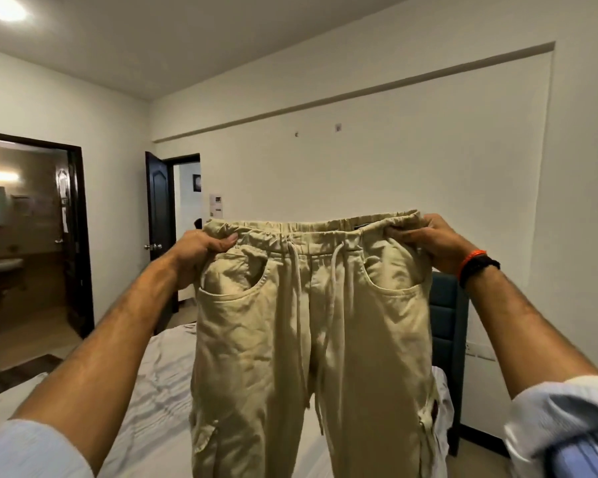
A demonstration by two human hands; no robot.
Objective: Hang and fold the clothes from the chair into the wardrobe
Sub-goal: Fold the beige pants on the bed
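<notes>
While both arms reach forward with pale sleeves rolled up, the left hand [201,251] and the right hand [428,241] each pinch one end of the elastic waistband of the beige trousers [311,339], fingers curled over the fabric — the garment held up at chest height, front facing the camera, drawstrings [299,305] dangling and legs hanging down. An orange-and-black band [477,265] circles the right wrist. Beneath lies a bed with a rumpled white sheet [159,384]; beyond, a dark headboard [446,326], white wall and two dark-framed doorways — one [25,250] showing a sink.
</notes>
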